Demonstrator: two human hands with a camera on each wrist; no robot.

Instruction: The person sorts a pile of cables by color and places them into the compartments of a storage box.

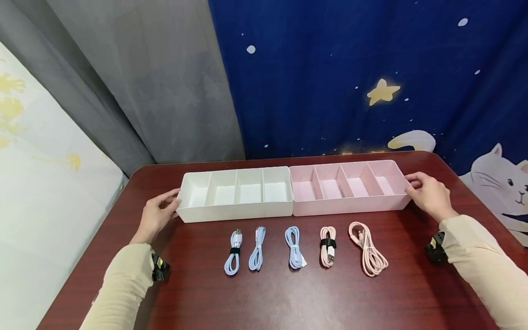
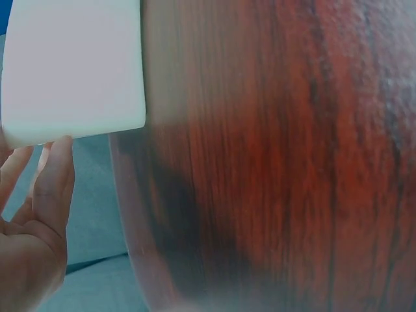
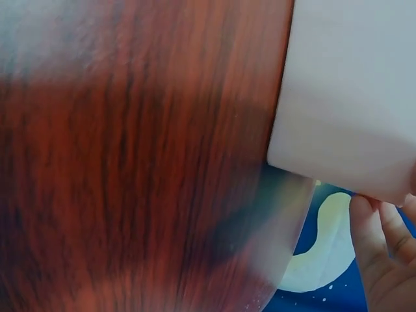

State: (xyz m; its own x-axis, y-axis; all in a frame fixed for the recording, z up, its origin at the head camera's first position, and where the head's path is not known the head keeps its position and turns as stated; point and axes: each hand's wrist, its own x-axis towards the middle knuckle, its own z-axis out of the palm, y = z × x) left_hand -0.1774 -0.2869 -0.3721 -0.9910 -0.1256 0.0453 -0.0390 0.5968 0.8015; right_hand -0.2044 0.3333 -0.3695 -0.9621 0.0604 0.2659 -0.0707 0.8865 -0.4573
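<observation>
A white box (image 1: 235,211) and a pink box (image 1: 350,205), each split into several compartments, stand end to end across the table. At the white box's outer end, my left hand (image 1: 158,213) touches the wall with its fingertips. My right hand (image 1: 431,195) does likewise at the pink box's outer end. In the left wrist view, fingertips (image 2: 55,156) meet the edge of the white box (image 2: 75,65). In the right wrist view, fingertips (image 3: 365,211) meet the pink box (image 3: 351,97). Both boxes' compartments hold nothing.
Nearer than the boxes lie bundled cables in a row: a blue one with a black strap (image 1: 232,263), two more blue cables (image 1: 255,259) (image 1: 293,243), a strapped pink cable (image 1: 325,233) and a larger pink cable (image 1: 371,259). Curtains (image 1: 309,82) hang behind the table (image 1: 268,302).
</observation>
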